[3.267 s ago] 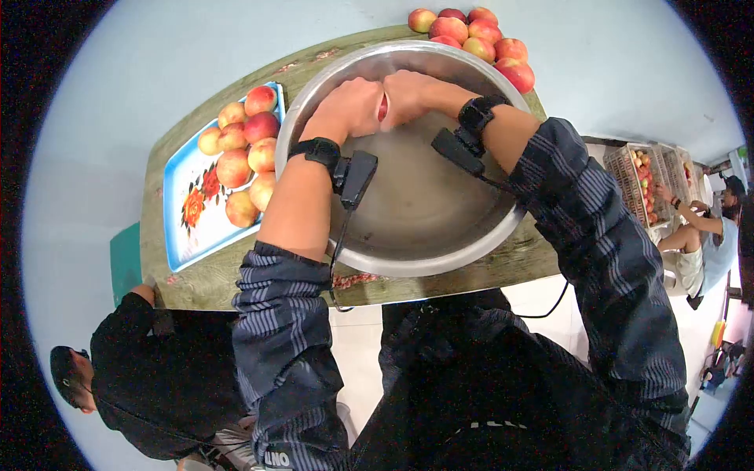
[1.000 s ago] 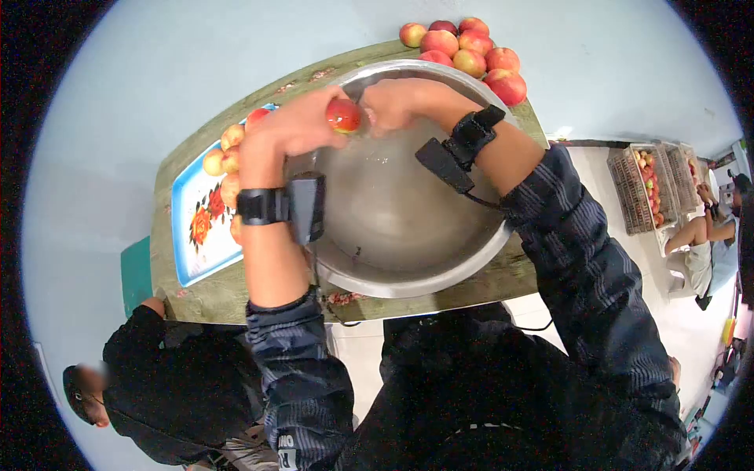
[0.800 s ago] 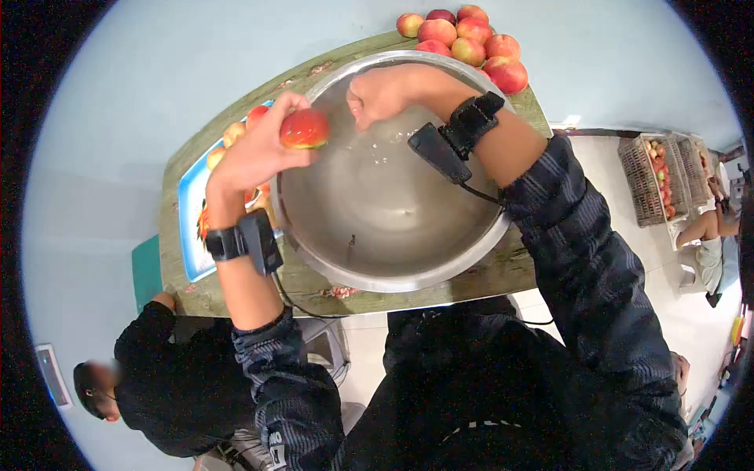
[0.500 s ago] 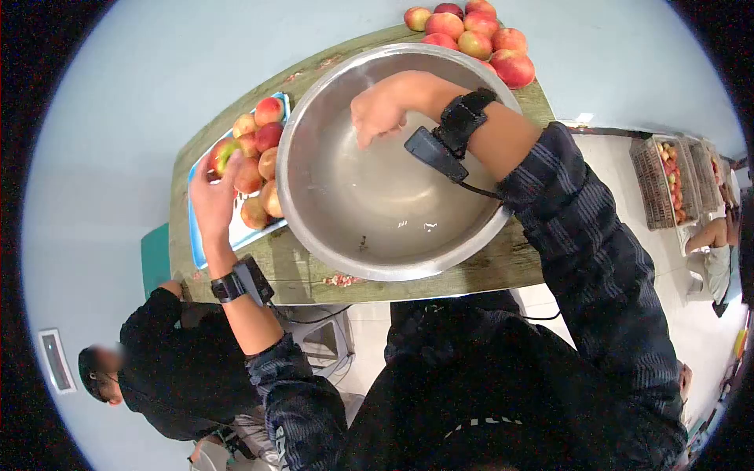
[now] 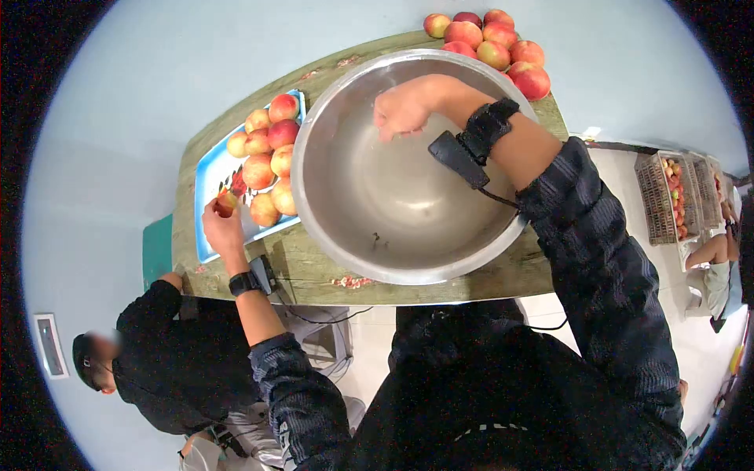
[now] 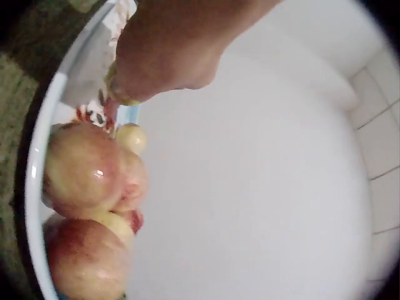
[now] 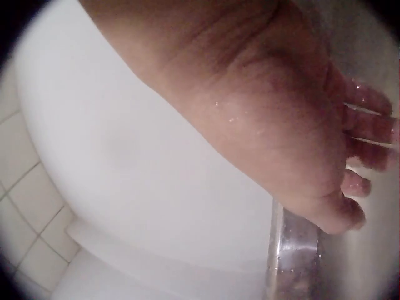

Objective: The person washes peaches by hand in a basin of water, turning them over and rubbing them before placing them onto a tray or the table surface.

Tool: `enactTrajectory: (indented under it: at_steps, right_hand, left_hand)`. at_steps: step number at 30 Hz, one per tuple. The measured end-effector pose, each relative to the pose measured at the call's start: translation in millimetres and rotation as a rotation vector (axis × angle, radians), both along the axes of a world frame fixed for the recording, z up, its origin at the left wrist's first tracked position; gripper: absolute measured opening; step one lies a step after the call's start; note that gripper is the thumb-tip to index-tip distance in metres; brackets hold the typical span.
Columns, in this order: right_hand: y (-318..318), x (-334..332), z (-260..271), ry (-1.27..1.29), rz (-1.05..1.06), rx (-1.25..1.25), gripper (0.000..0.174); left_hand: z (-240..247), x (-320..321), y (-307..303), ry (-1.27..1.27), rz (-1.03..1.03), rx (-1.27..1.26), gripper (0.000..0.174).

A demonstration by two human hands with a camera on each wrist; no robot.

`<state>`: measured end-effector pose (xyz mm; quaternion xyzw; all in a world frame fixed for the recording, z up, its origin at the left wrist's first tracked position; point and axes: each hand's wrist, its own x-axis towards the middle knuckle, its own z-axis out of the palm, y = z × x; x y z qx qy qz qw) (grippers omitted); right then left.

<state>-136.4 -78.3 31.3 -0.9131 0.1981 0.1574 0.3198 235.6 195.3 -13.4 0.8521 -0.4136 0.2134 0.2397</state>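
My left hand (image 5: pixel 224 231) is over the near left part of a blue-rimmed floral tray (image 5: pixel 206 250) and holds a red and yellow nectarine (image 5: pixel 227 202). In the left wrist view the hand (image 6: pixel 169 56) hides most of that nectarine (image 6: pixel 114 87). Several more nectarines (image 5: pixel 258 171) sit together on the tray's right side. Over the large steel basin (image 5: pixel 330 235) of water hangs my right hand (image 5: pixel 408 108), loosely bent and holding nothing. Drops of water cling to its wet fingers (image 7: pixel 369 125) in the right wrist view.
A pile of nectarines (image 5: pixel 493 55) lies behind the basin at the table's far right corner. Another person in black (image 5: pixel 184 361) sits at the left. Crates of fruit (image 5: pixel 658 196) and a further person are off to the right.
My left hand has carried a nectarine from the basin leftward to the tray and then lowered it toward the tray's near part. My right hand stays over the basin.
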Motion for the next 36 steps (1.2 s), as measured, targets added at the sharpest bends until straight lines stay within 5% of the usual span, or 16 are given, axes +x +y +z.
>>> enactTrajectory:
  at_steps: [5,9,12,16,23,28,30,33,36]
  right_hand:
    - [3.8,1.8,1.8,0.057,-0.017,-0.002,0.035]
    - [8.7,-1.8,3.4,0.046,-0.067,-0.015,0.039]
    - [5.3,-3.6,4.4,0.065,-0.056,-0.034,0.042]
    - [7.5,-4.4,6.3,0.057,-0.035,-0.050,0.045]
    - [4.8,-5.5,6.0,-0.026,-0.003,-0.021,0.043]
    - [4.1,-2.0,2.8,-0.149,0.109,-0.199,0.030]
    - [5.0,-3.2,8.2,-0.236,0.092,-0.237,0.028]
    - [12.4,-9.5,20.0,-0.380,0.039,-0.195,0.024]
    - [10.7,-8.5,17.7,-0.384,0.031,-0.178,0.019]
  left_hand:
    - [33.0,1.5,-42.8,-0.209,0.099,-0.018,0.047]
    - [15.5,6.1,-65.0,0.011,0.006,0.248,0.051]
    - [-3.9,18.0,-63.7,0.085,-0.248,0.081,0.052]
    - [-5.2,7.4,-50.1,0.031,-0.301,0.126,0.045]
    - [16.6,-12.9,-57.7,0.038,-0.134,0.137,0.033]
    - [8.4,21.6,-76.5,0.169,-0.166,0.089,0.046]
    - [15.1,25.0,-79.6,0.173,0.048,0.026,0.044]
    - [57.1,-16.6,-82.9,0.108,-0.122,-0.130,0.040]
    - [117.6,-129.0,-94.7,0.240,-0.454,-0.131,0.029]
